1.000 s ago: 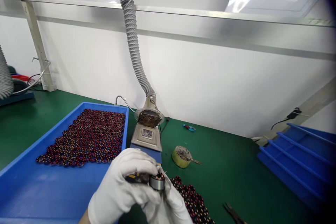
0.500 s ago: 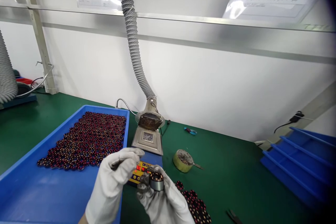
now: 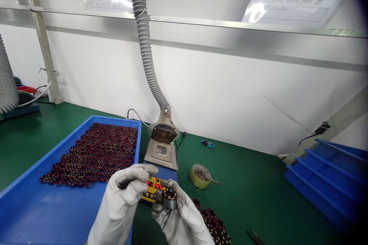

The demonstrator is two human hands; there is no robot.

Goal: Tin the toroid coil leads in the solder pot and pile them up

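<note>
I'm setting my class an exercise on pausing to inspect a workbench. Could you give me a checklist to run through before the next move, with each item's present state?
1. Round metal part secure in the right hand: ok, held by the gloved fingers.
2. Left hand apart from that part: ok, a gap shows.
3. Left hand free of small items: cannot tell, its curled fingers hide the grip.
4. Display fully readable: not ok, lit but partly covered.
5. Tin upright: ok, a tool sticks out over its rim.

Right fingers (image 3: 181, 200) gripping metal ring (image 3: 169, 203), blue tray (image 3: 69, 210)
</note>
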